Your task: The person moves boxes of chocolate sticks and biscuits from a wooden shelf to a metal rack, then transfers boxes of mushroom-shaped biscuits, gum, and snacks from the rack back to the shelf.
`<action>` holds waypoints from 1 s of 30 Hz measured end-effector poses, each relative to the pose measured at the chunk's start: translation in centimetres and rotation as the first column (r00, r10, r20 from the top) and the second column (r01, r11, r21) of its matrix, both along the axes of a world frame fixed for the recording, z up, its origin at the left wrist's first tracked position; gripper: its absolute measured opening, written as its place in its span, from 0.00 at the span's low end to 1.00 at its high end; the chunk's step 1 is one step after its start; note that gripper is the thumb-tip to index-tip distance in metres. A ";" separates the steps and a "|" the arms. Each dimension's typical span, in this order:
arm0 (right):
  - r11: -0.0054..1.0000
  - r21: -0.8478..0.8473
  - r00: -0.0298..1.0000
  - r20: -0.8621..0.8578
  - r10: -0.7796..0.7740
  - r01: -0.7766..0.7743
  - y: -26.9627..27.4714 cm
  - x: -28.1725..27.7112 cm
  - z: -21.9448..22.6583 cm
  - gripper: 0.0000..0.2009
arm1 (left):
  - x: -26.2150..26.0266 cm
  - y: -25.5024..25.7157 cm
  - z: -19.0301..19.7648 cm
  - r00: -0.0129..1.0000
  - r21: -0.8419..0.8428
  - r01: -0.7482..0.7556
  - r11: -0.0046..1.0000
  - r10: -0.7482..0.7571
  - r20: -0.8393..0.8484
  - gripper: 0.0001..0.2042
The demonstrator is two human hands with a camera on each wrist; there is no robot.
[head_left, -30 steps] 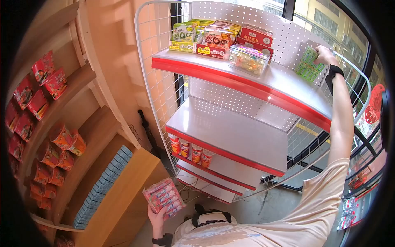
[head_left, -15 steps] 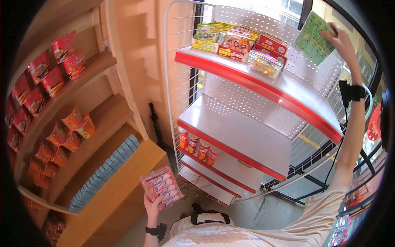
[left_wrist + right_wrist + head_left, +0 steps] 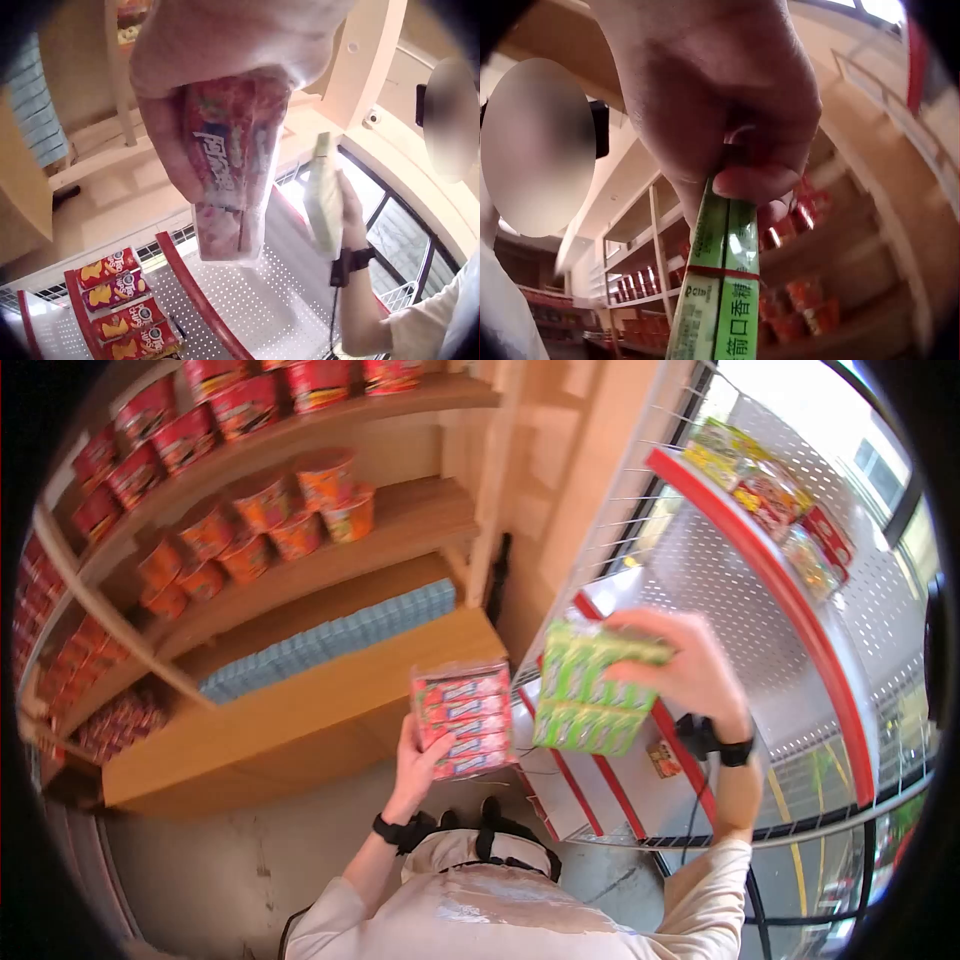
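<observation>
My left hand point(image 3: 408, 768) grips a pink-red pack of candy sticks point(image 3: 470, 720) in clear wrap, its thumb lying over the front. Seen in the left wrist view, the pack point(image 3: 229, 176) hangs below the palm, fingers wrapped along one side. To its right, my right hand point(image 3: 695, 665) pinches a green multipack of chewing gum point(image 3: 585, 705) by its upper edge. A red band runs across the side of that gum pack point(image 3: 731, 307) in the right wrist view. Both packs are held up in front of my body, side by side, above the floor.
At right stands a white shelf rack with red edges point(image 3: 770, 580), bagged sweets point(image 3: 775, 490) and a clear tub point(image 3: 812, 565) on top. Chip canisters point(image 3: 124, 300) stand lower. Wooden shelves with instant-noodle cups point(image 3: 245, 555) and blue packs point(image 3: 330, 635) fill the left.
My right hand has brought the green gum pack from the rack's top shelf down and left, close to the candy pack. The head view has swung left; my left hand still holds its pack.
</observation>
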State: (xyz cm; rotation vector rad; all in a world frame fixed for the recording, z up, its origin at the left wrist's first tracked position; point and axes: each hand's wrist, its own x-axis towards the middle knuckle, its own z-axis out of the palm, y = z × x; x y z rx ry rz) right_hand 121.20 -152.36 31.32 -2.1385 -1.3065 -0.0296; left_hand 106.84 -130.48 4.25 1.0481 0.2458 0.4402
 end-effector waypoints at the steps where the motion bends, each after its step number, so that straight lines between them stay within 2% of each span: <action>1: 0.997 -0.021 0.985 -0.156 0.069 -0.073 1.7 0.1 -2.6 0.19 | -0.5 0.0 0.2 1.000 0.017 -0.026 1.000 0.026 0.010 0.27; 2: 0.987 -0.080 0.965 -0.235 0.116 -0.139 3.2 0.4 -5.2 0.19 | -1.2 0.1 0.4 0.998 0.016 -0.067 0.998 0.067 -0.011 0.27; 4: 0.968 0.016 0.898 -0.367 0.240 -0.252 6.3 0.7 -10.2 0.18 | -2.8 0.3 0.5 0.997 0.009 -0.039 0.999 0.039 -0.067 0.26; 6: 0.941 0.081 0.836 -0.439 0.330 -0.329 9.0 0.4 -13.6 0.18 | -4.1 0.6 0.3 0.993 0.068 -0.102 0.992 0.105 -0.046 0.26; 7: 0.961 0.059 0.798 -0.545 0.258 -0.270 10.1 0.1 -14.6 0.17 | -4.9 0.8 0.0 0.993 0.123 -0.117 0.986 0.118 -0.003 0.25; 8: 0.977 0.023 0.747 -0.640 0.178 -0.213 11.2 -0.1 -15.7 0.17 | -5.8 1.0 -0.2 0.994 0.057 -0.099 0.993 0.102 -0.045 0.25; 12: 0.954 0.174 0.724 -0.623 0.298 -0.242 14.1 -0.5 -20.4 0.14 | -7.7 0.2 -0.7 0.950 0.013 -0.280 0.960 0.279 -0.142 0.24; 16: 0.941 0.179 0.569 -0.758 0.318 -0.287 16.1 -1.2 -21.1 0.15 | -8.9 -1.1 -0.9 0.888 -0.017 -0.399 0.917 0.382 -0.258 0.23; 19: 0.922 0.249 0.492 -0.788 0.371 -0.297 17.3 -1.4 -22.7 0.15 | -9.1 -1.7 -1.3 0.854 0.001 -0.470 0.883 0.455 -0.253 0.24; 23: 0.917 0.260 0.445 -0.812 0.378 -0.303 18.3 -2.0 -23.6 0.14 | -9.1 -2.5 -1.5 0.814 -0.099 -0.543 0.834 0.493 -0.308 0.23; 25: 0.925 0.202 0.494 -0.797 0.347 -0.324 18.9 -2.5 -23.8 0.14 | -9.4 -2.8 -1.9 0.794 -0.131 -0.576 0.807 0.513 -0.327 0.23; 26: 0.921 0.200 0.485 -0.801 0.351 -0.335 19.1 -2.7 -24.1 0.14 | -9.7 -2.8 -2.5 0.794 -0.137 -0.577 0.805 0.514 -0.324 0.23; 28: 0.931 0.146 0.577 -0.749 0.326 -0.335 19.5 -3.3 -24.8 0.15 | -10.3 -2.8 -3.2 0.794 -0.144 -0.581 0.801 0.518 -0.317 0.23; 29: 0.929 0.147 0.578 -0.746 0.330 -0.341 19.8 -3.7 -25.2 0.15 | -10.5 -2.7 -3.3 0.784 -0.198 -0.600 0.775 0.519 -0.340 0.23; 30: 0.929 0.191 0.533 -0.774 0.341 -0.316 19.9 -4.2 -25.7 0.17 | -10.9 -2.5 -3.5 0.775 -0.251 -0.616 0.746 0.518 -0.362 0.23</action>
